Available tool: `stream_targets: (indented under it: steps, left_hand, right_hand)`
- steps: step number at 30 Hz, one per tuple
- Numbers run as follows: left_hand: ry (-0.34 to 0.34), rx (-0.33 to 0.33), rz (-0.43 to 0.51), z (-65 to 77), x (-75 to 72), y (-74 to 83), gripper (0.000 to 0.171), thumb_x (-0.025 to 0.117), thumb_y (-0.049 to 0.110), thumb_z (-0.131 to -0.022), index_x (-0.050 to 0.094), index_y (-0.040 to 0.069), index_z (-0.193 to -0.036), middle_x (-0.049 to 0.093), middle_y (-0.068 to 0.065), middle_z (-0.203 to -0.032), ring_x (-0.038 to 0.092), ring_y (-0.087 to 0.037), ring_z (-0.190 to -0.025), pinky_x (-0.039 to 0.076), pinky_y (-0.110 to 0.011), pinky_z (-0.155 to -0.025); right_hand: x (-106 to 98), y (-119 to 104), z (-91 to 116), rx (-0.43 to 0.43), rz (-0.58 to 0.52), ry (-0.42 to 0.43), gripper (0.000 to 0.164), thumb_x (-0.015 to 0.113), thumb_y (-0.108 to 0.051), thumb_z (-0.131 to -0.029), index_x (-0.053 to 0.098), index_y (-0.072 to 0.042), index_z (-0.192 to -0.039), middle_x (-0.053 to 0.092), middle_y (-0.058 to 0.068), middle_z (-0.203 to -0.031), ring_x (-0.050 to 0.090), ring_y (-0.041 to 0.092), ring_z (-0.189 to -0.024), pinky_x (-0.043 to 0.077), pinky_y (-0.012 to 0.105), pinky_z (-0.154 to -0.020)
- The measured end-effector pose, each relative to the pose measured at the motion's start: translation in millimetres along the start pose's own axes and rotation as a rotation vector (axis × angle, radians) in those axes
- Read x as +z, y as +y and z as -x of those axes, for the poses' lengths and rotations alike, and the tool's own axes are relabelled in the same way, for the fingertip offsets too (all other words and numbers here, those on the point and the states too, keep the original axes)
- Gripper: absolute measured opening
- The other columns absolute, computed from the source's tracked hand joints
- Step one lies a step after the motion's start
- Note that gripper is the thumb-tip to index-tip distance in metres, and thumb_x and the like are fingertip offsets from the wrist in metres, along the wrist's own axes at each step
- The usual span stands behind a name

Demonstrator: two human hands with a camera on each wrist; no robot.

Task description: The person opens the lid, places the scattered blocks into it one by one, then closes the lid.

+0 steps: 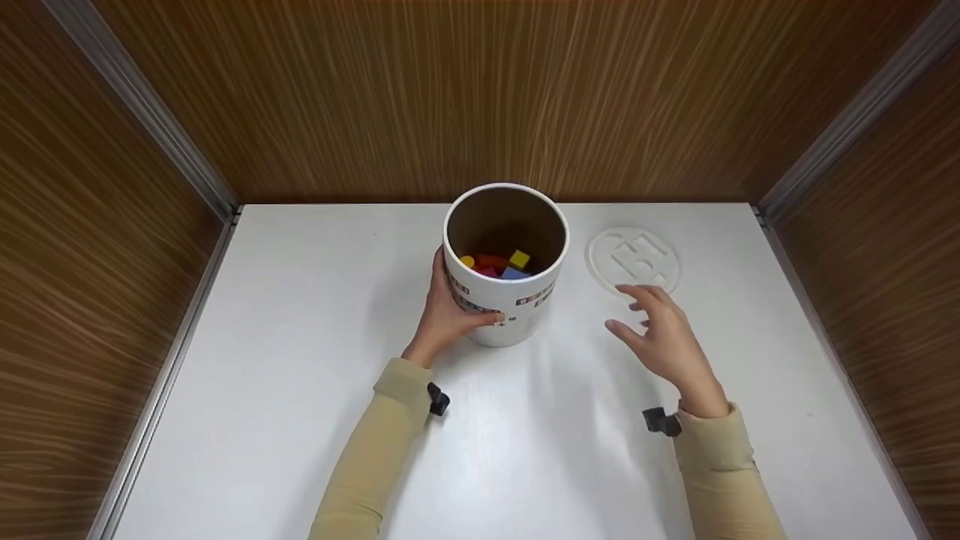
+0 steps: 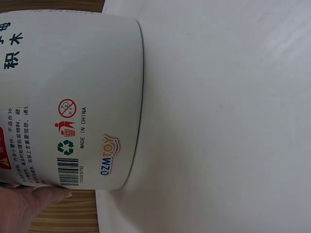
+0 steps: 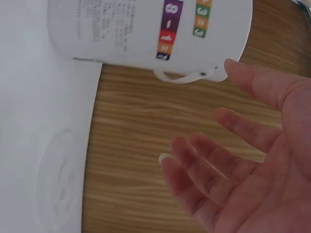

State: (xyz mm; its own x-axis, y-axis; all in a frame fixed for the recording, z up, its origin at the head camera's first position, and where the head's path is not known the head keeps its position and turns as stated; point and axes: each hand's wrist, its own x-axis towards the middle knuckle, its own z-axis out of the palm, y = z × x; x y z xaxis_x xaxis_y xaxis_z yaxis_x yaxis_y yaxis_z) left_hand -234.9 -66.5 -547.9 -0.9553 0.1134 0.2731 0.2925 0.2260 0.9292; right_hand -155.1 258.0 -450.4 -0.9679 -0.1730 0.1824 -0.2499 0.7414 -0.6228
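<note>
A white cylindrical toy-block tub (image 1: 504,307) with printed sides stands at the back middle of the table, its top uncovered. Inside lie several coloured blocks (image 1: 519,260), yellow, red and blue among them. My left hand (image 1: 445,313) grips the tub's left side, its thumb across the front; the far fingers are hidden behind it. The left wrist view shows the tub's printed wall (image 2: 92,77) close up. To the right of the tub and apart from it, my right hand (image 1: 667,341) hovers with spread, slightly bent fingers and holds nothing.
A round whitish lid (image 1: 634,260) with raised shapes lies flat on the white table (image 1: 300,315), right of the tub. Wood-grain panels (image 1: 495,97) enclose the back and both sides. The right wrist view shows a white strap (image 3: 180,77) on the tub.
</note>
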Motion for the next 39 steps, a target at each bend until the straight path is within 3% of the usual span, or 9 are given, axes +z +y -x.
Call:
stream_targets:
  steps: [9,14,20,25,29,33,39]
  left_hand:
    - [-0.001,0.005,0.013,-0.2,0.4,0.2,0.135,0.094,0.048,-0.056,0.001,0.042,-0.153,0.020,0.003,-0.159,0.026,-0.009,-0.140,0.023,-0.044,-0.116]
    - [0.000,0.001,0.012,0.7,1.1,1.3,0.137,0.094,0.048,-0.055,0.001,0.039,-0.155,0.020,0.002,-0.159,0.026,-0.010,-0.140,0.023,-0.045,-0.116]
    - [0.011,0.037,-0.010,-0.7,0.5,1.7,0.139,0.096,0.045,-0.053,0.003,0.032,-0.156,0.022,-0.001,-0.158,0.028,-0.017,-0.140,0.023,-0.042,-0.116]
    - [0.010,0.032,-0.019,-1.0,0.2,1.5,0.140,0.095,0.048,-0.053,0.002,0.032,-0.156,0.022,-0.001,-0.158,0.027,-0.013,-0.140,0.023,-0.040,-0.116]
    - [0.010,0.028,-0.015,-0.7,0.2,1.2,0.139,0.095,0.050,-0.053,0.002,0.032,-0.156,0.022,-0.001,-0.158,0.027,-0.013,-0.140,0.023,-0.040,-0.116]
    - [0.010,0.031,-0.012,-0.8,0.1,0.3,0.140,0.095,0.050,-0.053,0.002,0.031,-0.156,0.022,-0.002,-0.158,0.027,-0.010,-0.140,0.023,-0.040,-0.116]
    - [0.010,0.033,-0.012,-0.5,0.1,-0.2,0.138,0.095,0.049,-0.054,0.002,0.035,-0.155,0.022,-0.001,-0.158,0.027,-0.007,-0.139,0.023,-0.038,-0.116]
  right_hand:
    - [-9.7,42.7,33.0,0.154,0.079,-0.023,0.059,0.071,-0.014,-0.090,0.046,0.004,-0.140,0.042,0.031,-0.137,0.045,0.048,-0.120,0.041,0.064,-0.096]
    - [-17.6,65.8,53.3,0.272,0.124,-0.112,0.065,0.068,-0.018,-0.092,0.038,0.006,-0.144,0.034,0.036,-0.141,0.035,0.053,-0.128,0.032,0.068,-0.101]
    - [-20.1,94.9,75.4,0.404,0.130,-0.195,0.070,0.065,-0.024,-0.094,0.032,0.008,-0.146,0.028,0.040,-0.142,0.033,0.056,-0.128,0.032,0.069,-0.100]
    - [-22.2,110.5,87.4,0.482,0.098,-0.281,0.076,0.062,-0.033,-0.095,0.027,0.010,-0.147,0.023,0.042,-0.143,0.026,0.059,-0.130,0.028,0.070,-0.102]
    - [-23.2,114.8,93.0,0.509,0.104,-0.351,0.077,0.062,-0.040,-0.095,0.032,0.011,-0.144,0.035,0.043,-0.135,0.035,0.058,-0.124,0.037,0.068,-0.095]
    - [-23.0,116.2,96.1,0.512,0.135,-0.382,0.073,0.066,-0.042,-0.092,0.043,0.011,-0.136,0.051,0.039,-0.120,0.052,0.050,-0.106,0.048,0.061,-0.082]
    - [-20.1,114.5,98.7,0.564,0.103,-0.401,0.063,0.071,-0.035,-0.088,0.050,0.008,-0.127,0.057,0.030,-0.112,0.055,0.039,-0.095,0.049,0.052,-0.074]
